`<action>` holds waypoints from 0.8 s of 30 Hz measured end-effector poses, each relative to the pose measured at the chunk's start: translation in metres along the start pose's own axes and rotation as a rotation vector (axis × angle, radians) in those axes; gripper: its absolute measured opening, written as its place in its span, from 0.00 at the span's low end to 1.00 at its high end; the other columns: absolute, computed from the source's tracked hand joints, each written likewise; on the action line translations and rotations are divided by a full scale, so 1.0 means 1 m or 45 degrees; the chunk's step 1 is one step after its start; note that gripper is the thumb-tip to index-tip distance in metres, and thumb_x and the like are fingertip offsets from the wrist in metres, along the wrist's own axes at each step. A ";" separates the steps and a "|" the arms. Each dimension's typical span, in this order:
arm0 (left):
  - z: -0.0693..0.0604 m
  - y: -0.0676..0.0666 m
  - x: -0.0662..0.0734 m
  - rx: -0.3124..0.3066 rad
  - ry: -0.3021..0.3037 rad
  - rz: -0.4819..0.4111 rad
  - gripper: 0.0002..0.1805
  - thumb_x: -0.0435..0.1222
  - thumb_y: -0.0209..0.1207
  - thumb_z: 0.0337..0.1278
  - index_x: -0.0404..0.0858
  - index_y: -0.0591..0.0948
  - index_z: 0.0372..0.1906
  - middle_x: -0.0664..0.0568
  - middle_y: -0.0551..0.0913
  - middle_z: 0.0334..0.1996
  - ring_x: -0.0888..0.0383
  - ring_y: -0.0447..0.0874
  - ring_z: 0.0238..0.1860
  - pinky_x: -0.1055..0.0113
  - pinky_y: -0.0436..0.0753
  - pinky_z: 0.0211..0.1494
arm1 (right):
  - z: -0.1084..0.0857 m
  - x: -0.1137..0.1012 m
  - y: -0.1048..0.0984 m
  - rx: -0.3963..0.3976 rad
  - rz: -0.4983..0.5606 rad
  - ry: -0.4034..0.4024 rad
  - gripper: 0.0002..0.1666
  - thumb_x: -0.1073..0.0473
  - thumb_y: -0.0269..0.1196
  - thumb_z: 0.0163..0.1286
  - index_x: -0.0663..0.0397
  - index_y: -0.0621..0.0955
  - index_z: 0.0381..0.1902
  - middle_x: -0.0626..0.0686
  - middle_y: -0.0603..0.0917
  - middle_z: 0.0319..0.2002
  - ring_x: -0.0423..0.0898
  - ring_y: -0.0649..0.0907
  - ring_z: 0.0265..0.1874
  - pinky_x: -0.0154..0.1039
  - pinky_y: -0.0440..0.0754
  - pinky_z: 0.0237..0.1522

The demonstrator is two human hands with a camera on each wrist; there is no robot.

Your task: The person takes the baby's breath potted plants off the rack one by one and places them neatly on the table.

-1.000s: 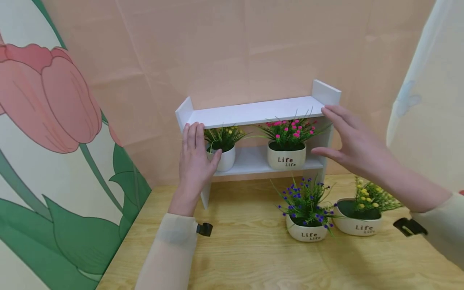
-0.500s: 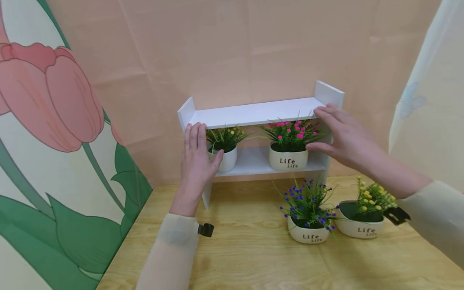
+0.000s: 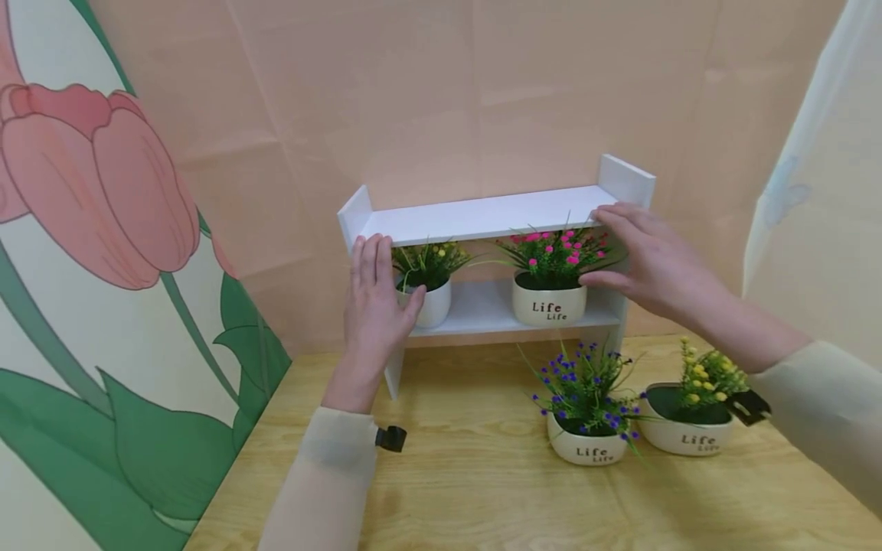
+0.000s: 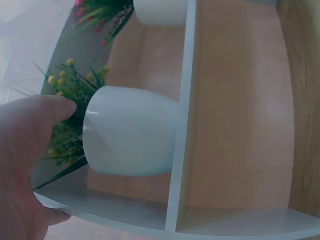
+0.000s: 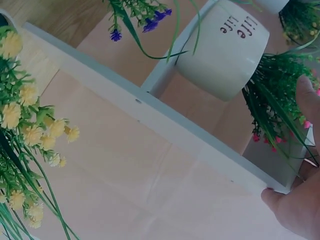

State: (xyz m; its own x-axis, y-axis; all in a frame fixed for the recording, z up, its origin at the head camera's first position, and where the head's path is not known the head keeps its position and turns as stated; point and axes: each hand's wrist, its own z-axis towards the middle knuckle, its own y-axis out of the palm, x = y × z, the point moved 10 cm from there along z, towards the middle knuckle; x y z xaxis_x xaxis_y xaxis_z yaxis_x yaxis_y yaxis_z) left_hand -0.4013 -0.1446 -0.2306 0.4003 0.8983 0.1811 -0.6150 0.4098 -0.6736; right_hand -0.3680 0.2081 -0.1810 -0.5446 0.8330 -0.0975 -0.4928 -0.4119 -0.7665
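Note:
A white two-tier shelf stands against the back wall. My left hand rests at its upper left corner, fingers straight, thumb spread apart. In the left wrist view the thumb is beside a white pot of yellow flowers; one fingertip lies outside the side panel. My right hand touches the upper right corner, fingertips at the top board's front edge, thumb near a "Life" pot of pink flowers. In the right wrist view one finger lies against the outside of the side panel.
A pot of blue-purple flowers and a pot of yellow flowers stand on the wood-grain table, in front of the shelf's right end. A tulip-printed panel rises on the left. A peach backdrop hangs behind.
My right hand has shifted slightly left, farther in along the top board's front edge. The left hand keeps its place on the left corner. The pots stay where they were.

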 end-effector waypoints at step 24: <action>-0.034 -0.015 0.005 0.117 -0.053 -0.374 0.61 0.54 0.74 0.68 0.39 0.49 0.91 0.47 0.46 0.91 0.46 0.35 0.90 0.39 0.52 0.88 | -0.004 -0.001 0.003 0.075 0.004 -0.119 0.68 0.52 0.90 0.51 0.68 0.67 0.81 0.72 0.69 0.76 0.74 0.66 0.77 0.66 0.58 0.84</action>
State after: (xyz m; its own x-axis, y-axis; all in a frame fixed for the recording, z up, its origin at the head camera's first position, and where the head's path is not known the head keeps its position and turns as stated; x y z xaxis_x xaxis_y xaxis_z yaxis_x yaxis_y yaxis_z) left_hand -0.3670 -0.1521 -0.2437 0.5431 0.7444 0.3885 -0.5369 0.6636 -0.5208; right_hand -0.3667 0.2076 -0.1858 -0.6057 0.7948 -0.0384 -0.5282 -0.4377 -0.7276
